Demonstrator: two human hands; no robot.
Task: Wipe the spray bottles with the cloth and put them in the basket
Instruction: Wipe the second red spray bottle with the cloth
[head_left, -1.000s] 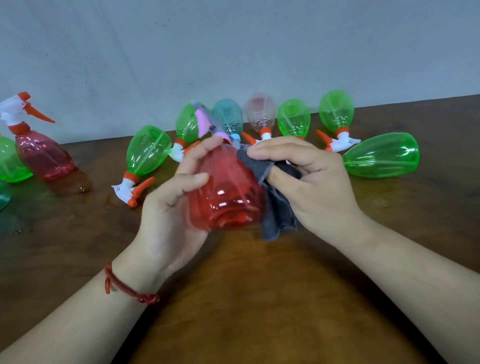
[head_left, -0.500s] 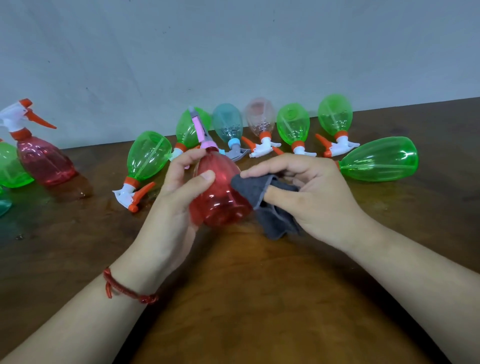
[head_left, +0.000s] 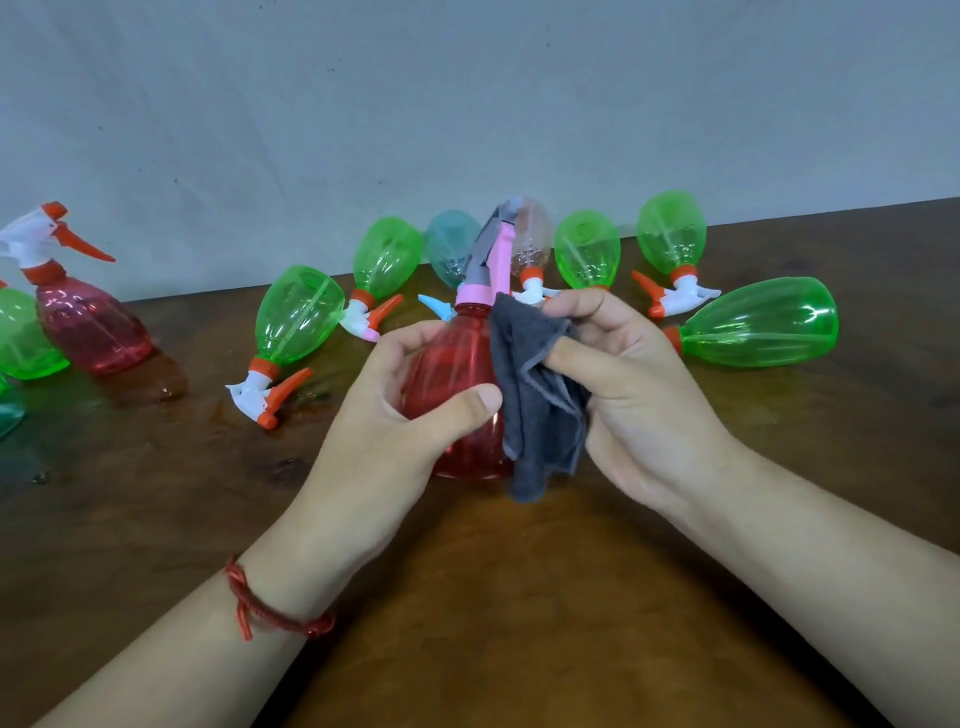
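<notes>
My left hand (head_left: 395, 415) grips a red spray bottle (head_left: 457, 364) with a pink and grey trigger head, standing nearly upright at the middle of the wooden table (head_left: 493, 597). My right hand (head_left: 639, 384) pinches a dark grey cloth (head_left: 535, 395) and presses it against the bottle's right side. Part of the bottle is hidden by the cloth and my fingers. No basket is in view.
Several green spray bottles lie on their sides behind my hands, such as one at the left (head_left: 296, 317) and a large one at the right (head_left: 758, 322). A pale blue bottle (head_left: 452, 244) and a clear one (head_left: 530, 239) lie among them. A red bottle (head_left: 83, 317) stands at far left near the wall.
The red bottle has been turned from tilted, base toward me, to nearly upright. The cloth has slid along its right side, up to the neck.
</notes>
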